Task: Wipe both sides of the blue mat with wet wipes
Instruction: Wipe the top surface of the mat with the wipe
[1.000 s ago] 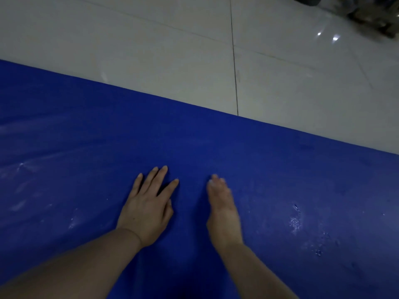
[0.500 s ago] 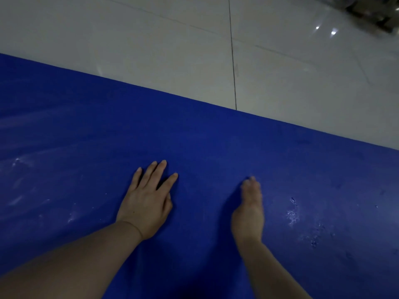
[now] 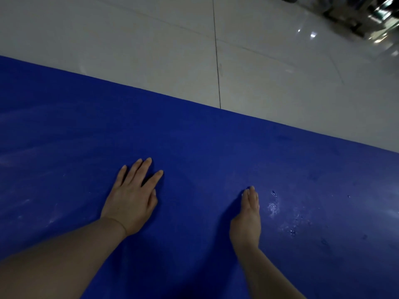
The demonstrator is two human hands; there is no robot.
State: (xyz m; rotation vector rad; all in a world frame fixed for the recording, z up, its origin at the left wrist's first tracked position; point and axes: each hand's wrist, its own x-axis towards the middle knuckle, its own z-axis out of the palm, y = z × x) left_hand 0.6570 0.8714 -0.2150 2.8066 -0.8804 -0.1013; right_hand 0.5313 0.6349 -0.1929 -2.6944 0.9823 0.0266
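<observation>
We see the blue mat (image 3: 216, 147) spread flat on the pale tiled floor (image 3: 151, 50), its far edge running on a slant from upper left down to the right. Our left hand (image 3: 131, 201) lies palm-down on the mat, fingers (image 3: 140, 169) straight and a little spread, holding nothing. Our right hand (image 3: 248, 219) stands on its outer edge on the mat, well apart from the left — fingers straight and together, also holding nothing. Just beside the right hand, toward the mat's right end, sit wet spots (image 3: 273, 207); faint pale streaks (image 3: 32, 203) mark the left part. Blurred dark clutter (image 3: 367, 16) occupies the floor's far right corner.
</observation>
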